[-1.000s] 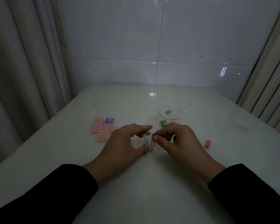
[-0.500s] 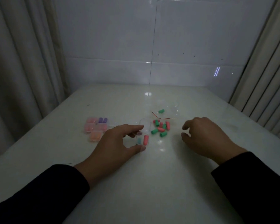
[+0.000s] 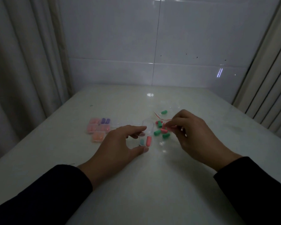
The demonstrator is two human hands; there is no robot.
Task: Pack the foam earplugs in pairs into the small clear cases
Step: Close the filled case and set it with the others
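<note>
1. The pale desk (image 3: 152,184) stands against a tiled wall, curtains on both sides.
2. The left hand (image 3: 120,143) holds the open clear case (image 3: 145,140) in a narrow grip between thumb and fingers; 1 blue and 1 pink plug lie inside.
3. The right hand (image 3: 196,133) reaches into the loose earplugs (image 3: 161,129), fingertips seemingly pinching a pink one, though dim light blurs this.
4. Filled cases (image 3: 98,128) sit left, near the left hand.
</note>
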